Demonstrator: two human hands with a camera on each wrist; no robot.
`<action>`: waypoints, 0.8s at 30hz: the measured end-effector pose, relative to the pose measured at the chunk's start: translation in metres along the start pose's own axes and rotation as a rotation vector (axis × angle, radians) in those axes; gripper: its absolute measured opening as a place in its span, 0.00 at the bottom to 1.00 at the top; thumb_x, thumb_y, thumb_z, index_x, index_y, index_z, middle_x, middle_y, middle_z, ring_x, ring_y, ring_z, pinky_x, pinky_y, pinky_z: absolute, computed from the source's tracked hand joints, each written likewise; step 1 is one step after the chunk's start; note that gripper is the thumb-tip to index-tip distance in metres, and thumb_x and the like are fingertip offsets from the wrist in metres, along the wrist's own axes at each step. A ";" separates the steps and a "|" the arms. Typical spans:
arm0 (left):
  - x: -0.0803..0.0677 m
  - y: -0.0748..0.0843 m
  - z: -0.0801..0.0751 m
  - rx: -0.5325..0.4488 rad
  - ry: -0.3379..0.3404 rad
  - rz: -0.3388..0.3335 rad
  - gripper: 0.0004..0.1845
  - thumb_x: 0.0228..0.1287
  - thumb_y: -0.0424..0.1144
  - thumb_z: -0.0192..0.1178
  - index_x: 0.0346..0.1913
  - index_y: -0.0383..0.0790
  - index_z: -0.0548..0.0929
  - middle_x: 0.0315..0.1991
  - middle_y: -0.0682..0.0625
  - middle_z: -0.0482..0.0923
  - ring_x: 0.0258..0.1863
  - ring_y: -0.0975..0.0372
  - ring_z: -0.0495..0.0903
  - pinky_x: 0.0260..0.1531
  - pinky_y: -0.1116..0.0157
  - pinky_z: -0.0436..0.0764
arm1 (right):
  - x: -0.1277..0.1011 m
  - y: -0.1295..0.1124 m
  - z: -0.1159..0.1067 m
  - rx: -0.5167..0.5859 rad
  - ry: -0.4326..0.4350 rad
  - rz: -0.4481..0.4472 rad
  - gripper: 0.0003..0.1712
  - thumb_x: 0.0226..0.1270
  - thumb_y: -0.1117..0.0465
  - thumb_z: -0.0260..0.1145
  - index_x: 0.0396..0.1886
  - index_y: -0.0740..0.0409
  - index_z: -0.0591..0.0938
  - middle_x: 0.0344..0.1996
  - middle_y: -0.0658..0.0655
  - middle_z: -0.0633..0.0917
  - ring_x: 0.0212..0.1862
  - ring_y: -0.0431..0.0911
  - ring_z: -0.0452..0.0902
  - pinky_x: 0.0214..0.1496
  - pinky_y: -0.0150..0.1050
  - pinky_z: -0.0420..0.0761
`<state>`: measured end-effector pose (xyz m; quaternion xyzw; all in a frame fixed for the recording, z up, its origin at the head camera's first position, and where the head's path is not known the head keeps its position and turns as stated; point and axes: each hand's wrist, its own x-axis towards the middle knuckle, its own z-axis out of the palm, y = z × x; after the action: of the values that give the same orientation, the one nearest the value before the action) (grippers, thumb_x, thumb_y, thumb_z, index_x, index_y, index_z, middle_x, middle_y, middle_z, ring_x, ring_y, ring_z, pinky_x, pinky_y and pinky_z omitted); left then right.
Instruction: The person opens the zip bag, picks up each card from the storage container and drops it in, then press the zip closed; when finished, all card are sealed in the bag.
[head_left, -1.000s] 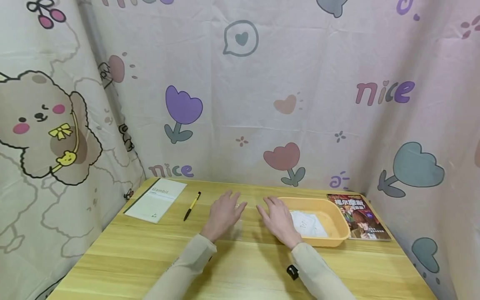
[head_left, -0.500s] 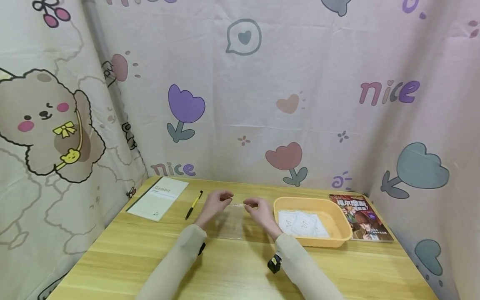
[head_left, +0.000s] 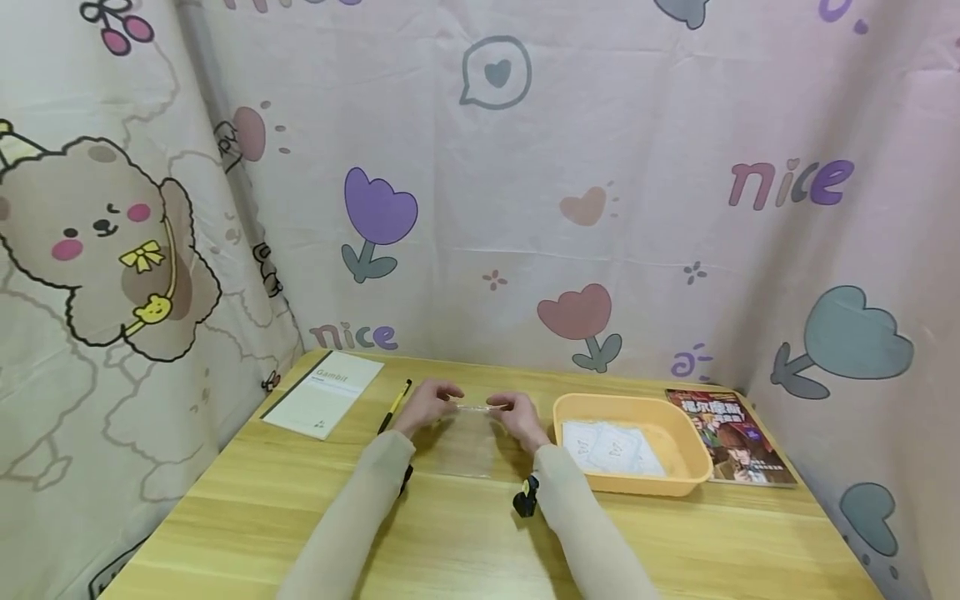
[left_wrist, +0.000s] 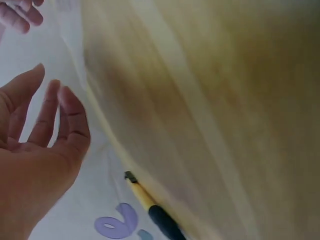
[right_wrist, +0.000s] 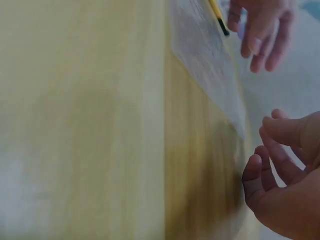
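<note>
A clear plastic bag (head_left: 468, 446) lies flat on the wooden table (head_left: 465, 542), straight ahead of me. My left hand (head_left: 431, 402) and right hand (head_left: 513, 414) are at its far edge, fingers curled, each pinching a top corner. In the left wrist view my left hand (left_wrist: 40, 150) shows its palm beside the thin film (left_wrist: 62, 55). The right wrist view shows my right hand (right_wrist: 285, 190) with bent fingers at the corner of the bag (right_wrist: 207, 65), and the other hand (right_wrist: 260, 30) beyond it.
An orange tray (head_left: 637, 487) with white packets (head_left: 611, 446) stands just right of the bag, and a picture book (head_left: 731, 433) lies beyond it. A yellow and black pen (head_left: 395, 404) and a pale notebook (head_left: 322, 393) lie to the left. Printed cloth walls surround the table.
A second ago both hands lay flat with spread fingers. They have since curled onto the bag's far edge and drawn slightly left, away from the tray.
</note>
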<state>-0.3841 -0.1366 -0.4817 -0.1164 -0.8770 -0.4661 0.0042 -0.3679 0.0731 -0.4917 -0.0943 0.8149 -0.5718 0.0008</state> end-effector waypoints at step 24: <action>0.009 -0.012 -0.002 0.083 -0.188 -0.024 0.15 0.50 0.19 0.64 0.43 0.31 0.86 0.35 0.45 0.84 0.33 0.62 0.75 0.33 0.71 0.78 | 0.012 0.007 0.002 -0.212 -0.091 -0.028 0.10 0.56 0.75 0.69 0.38 0.64 0.88 0.35 0.59 0.88 0.38 0.44 0.80 0.42 0.34 0.81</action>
<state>-0.3958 -0.1430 -0.4895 -0.1491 -0.8933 -0.4165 -0.0789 -0.3806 0.0720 -0.4975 -0.1311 0.8687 -0.4773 0.0200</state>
